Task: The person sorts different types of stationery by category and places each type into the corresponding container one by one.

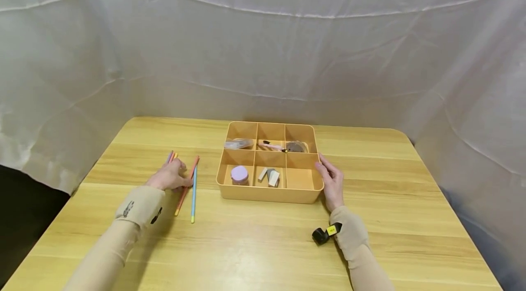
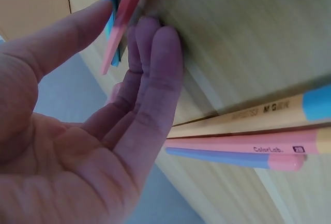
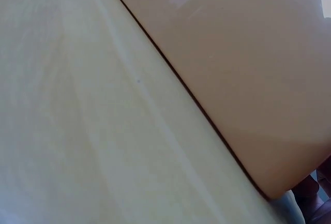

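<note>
Over the left part of the table, my left hand (image 1: pixel 170 176) reaches down among pencils, its thumb and fingers apart. A red pencil (image 2: pixel 125 25) lies between thumb and fingertips, crossing a blue pencil (image 1: pixel 194 195); the thumb tip is right at both. On the hand's other side lie a wood-toned pencil (image 2: pixel 248 114), a pink pencil (image 2: pixel 232 142) and a purple pencil (image 2: pixel 222 157), partly hidden by the hand in the head view. My right hand (image 1: pixel 333 183) holds the right side of an orange divided box (image 1: pixel 267 194), thumb at the rim and fingers along the outer wall.
Front compartments of the box hold a purple-lidded jar (image 1: pixel 239 175) and several white and grey blocks (image 1: pixel 273 178). At the back are a clear packet (image 1: pixel 238 144), a pink stick-like item with black ends (image 1: pixel 273 146) and a dark round item (image 1: pixel 297 146). Pale curtains (image 1: pixel 263 53) surround the table.
</note>
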{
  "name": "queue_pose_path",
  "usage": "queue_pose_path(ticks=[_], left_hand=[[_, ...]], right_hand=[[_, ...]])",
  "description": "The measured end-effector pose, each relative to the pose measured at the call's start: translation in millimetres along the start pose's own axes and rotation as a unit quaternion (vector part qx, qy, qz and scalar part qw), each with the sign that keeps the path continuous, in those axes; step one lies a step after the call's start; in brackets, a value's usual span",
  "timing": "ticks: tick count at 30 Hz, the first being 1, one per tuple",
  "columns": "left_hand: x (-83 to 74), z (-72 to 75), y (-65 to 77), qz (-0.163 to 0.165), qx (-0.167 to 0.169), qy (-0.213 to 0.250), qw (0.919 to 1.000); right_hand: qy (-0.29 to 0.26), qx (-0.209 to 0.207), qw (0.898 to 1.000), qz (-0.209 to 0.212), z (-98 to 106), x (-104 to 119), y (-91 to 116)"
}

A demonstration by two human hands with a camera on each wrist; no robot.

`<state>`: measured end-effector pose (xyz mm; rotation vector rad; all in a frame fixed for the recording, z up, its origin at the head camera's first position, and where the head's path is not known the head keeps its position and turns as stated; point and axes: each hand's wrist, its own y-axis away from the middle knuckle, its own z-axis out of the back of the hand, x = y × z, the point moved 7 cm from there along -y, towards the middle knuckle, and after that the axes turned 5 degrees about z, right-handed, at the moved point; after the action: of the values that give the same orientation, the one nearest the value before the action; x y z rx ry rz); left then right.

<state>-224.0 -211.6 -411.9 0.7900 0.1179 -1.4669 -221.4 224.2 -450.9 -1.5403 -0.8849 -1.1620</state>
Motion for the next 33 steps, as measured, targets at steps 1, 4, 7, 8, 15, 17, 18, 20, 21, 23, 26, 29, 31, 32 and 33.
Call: queue_pose_path(ticks=[1,4,7,8,15,17,18,20,21,23,26,29,31,32,33], left_hand=[[-0.4,-0.5,0.2,-0.002,0.001,0.002,1.0],[-0.9,-1.4,0.0,-0.005,0.004,0.008,1.0],[-1.6,-1.8,-0.2,-0.011,0.007,0.016,0.9998],[-1.8,-1.5,-0.2,-0.011,0.008,0.021,0.9997],[-1.9,3.5,0.7,-0.014,0.019,0.078,0.9967],[-4.2,4.7,2.5,-0.017,0.025,0.099,0.9946],[-5.7,5.3,3.7,-0.022,0.029,0.107,0.9936],[-8.8,6.2,7.1,-0.029,0.034,0.123,0.9915],[-10.6,7.2,9.1,-0.032,0.033,0.127,0.9909],[-14.7,9.0,12.4,-0.04,0.034,0.133,0.9897],[-22.5,11.9,17.0,-0.054,0.032,0.14,0.9882],[-31.2,15.0,21.8,-0.07,0.029,0.151,0.9857],[-36.8,17.3,24.8,-0.08,0.024,0.164,0.9829],[-39.5,18.5,26.5,-0.086,0.021,0.168,0.9818],[-42.1,19.4,27.8,-0.091,0.018,0.17,0.9812]], right_hand=[[-0.003,0.0,1.0,0.001,-0.2,0.0,0.1],[-0.007,-0.001,1.0,0.003,-0.3,-0.4,0.5],[-0.006,-0.002,1.0,0.004,-0.1,-0.6,1.4],[-0.004,-0.001,1.0,0.005,-0.1,-0.7,1.6],[-0.007,0.001,1.0,0.008,0.1,-2.7,1.6],[-0.008,0.0,1.0,0.007,0.5,-3.4,1.4],[-0.007,0.0,1.0,0.006,0.6,-3.7,1.4],[-0.005,-0.001,1.0,0.006,0.7,-3.9,1.7],[-0.001,-0.001,1.0,0.006,0.8,-3.8,1.8],[0.001,0.0,1.0,0.006,0.8,-3.8,2.0],[-0.001,0.0,1.0,0.006,0.5,-3.9,1.8],[-0.008,0.0,1.0,0.004,0.4,-4.1,1.6],[-0.009,0.0,1.0,0.002,0.5,-4.3,1.6],[-0.008,0.0,1.0,0.003,0.5,-4.3,1.5],[-0.007,0.0,1.0,0.003,0.4,-4.3,1.5]])
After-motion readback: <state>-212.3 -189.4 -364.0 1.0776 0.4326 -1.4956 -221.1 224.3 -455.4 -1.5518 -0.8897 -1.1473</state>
